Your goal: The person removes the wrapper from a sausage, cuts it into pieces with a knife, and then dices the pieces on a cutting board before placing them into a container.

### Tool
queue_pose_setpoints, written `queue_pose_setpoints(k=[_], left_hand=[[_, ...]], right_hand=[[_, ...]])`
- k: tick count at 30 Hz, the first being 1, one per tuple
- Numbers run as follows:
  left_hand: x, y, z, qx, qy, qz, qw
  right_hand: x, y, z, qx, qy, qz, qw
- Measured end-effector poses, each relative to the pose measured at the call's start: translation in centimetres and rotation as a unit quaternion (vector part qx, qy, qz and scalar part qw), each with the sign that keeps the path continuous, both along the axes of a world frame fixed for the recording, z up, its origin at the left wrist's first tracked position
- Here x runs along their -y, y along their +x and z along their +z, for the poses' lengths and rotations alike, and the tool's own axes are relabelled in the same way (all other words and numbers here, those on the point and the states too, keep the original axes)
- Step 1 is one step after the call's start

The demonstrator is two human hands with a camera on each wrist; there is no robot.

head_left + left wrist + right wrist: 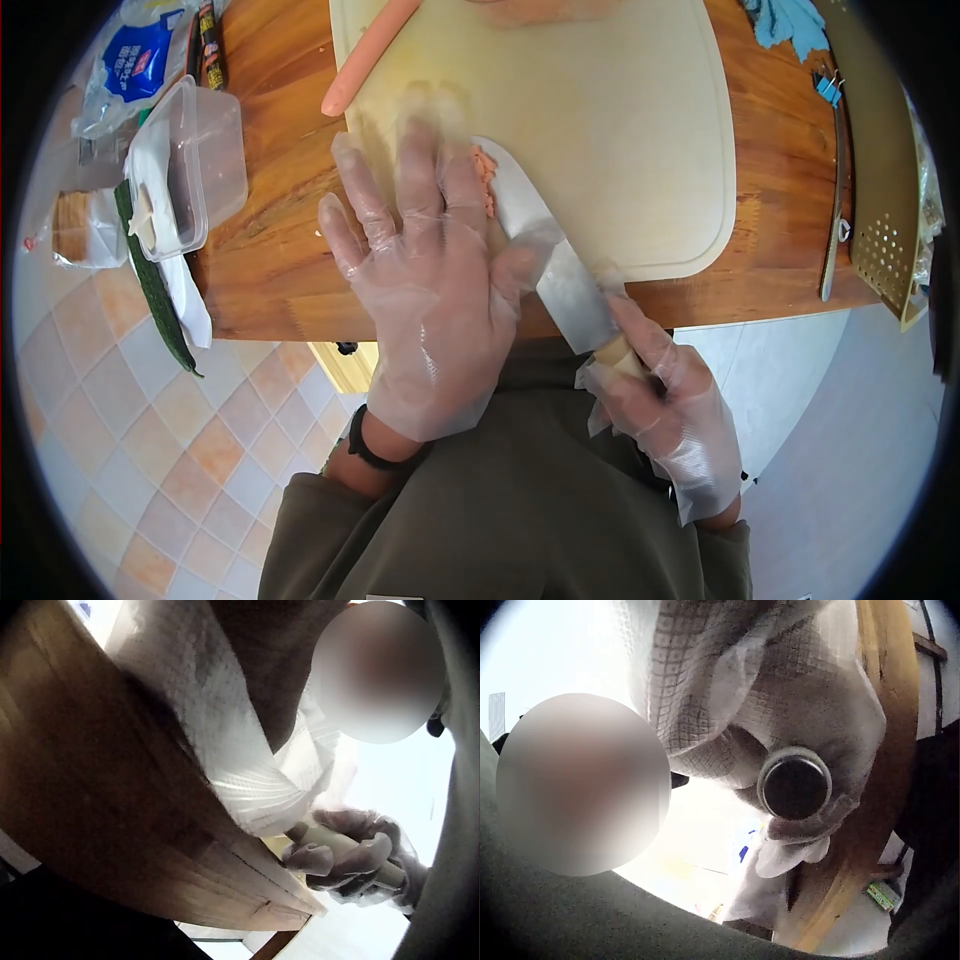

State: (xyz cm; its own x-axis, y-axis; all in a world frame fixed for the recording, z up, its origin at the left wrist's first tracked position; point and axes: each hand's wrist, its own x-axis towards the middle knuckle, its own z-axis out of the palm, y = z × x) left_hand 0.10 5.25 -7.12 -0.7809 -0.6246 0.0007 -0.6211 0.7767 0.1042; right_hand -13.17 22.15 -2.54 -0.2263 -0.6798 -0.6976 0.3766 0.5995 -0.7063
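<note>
My right hand [675, 400], in a clear plastic glove, grips the pale handle [620, 356] of a kitchen knife [560, 255]. Its broad blade slants up and left across the front edge of the cutting board [620, 150]. Finely chopped pink sausage [485, 180] lies along the blade near the tip. Beside it my gloved left hand [430, 280] reaches over the board with fingers straight and spread, its thumb at the blade's side. A long pink sausage [370, 57] lies at the board's upper left. In the right wrist view the round handle end [795, 786] pokes out of the glove.
Left of the board stand a clear plastic container [225, 150], a cucumber [155, 290] and packaging [135, 60]. On the right are a blue cloth [785, 25], a thin metal tool [835, 200] and a perforated gold rack [890, 220]. The wooden table's front edge [270, 325] runs close by my body.
</note>
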Motion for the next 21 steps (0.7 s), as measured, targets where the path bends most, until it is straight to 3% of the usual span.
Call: queue_pose_setpoints(k=[10,13,15,21], left_hand=[[0.0,-0.3,0.2,-0.060,0.004,-0.025,0.998],[0.7,-0.3,0.7,-0.115,0.054,-0.032,0.991],[1.5,-0.3,1.1,-0.201,0.124,-0.074,0.969],[2.7,-1.1,2.9,-0.384,0.153,-0.049,0.909]], right_hand=[[-0.2,-0.3,-0.3,0.114,-0.003,-0.054,0.992],[-0.5,-0.5,-0.3,0.142,-0.010,-0.072,0.987],[-0.9,-0.6,-0.5,0.156,-0.029,-0.079,0.984],[-0.4,-1.8,2.0,0.133,-0.046,-0.073,0.987]])
